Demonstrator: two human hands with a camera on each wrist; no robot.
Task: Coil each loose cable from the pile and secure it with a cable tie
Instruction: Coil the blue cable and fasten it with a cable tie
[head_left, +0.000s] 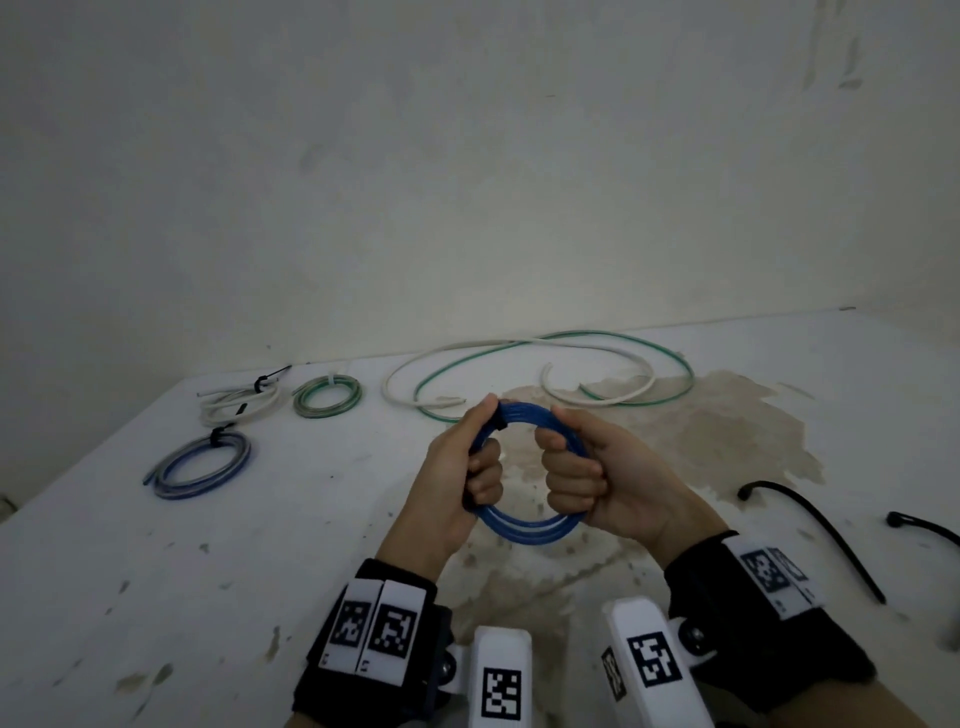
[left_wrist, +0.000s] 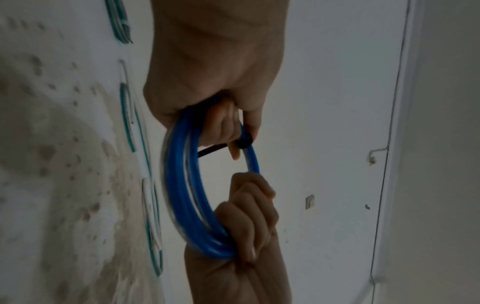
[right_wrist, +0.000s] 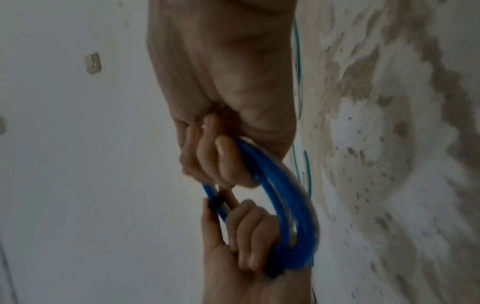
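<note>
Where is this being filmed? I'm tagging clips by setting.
Probably a bare indoor room used as a makeshift workspace, not a fitted workshop. Signs: a plain white wall with a wall switch, and a stained white table bearing only cables and ties.

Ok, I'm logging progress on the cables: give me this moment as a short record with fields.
held: blue coil
left hand: grips coil's left side
right hand: grips coil's right side
tie on coil: black cable tie around it
finished coils: white, green, blue-grey
still loose: white and green cables
spare ties: two
</note>
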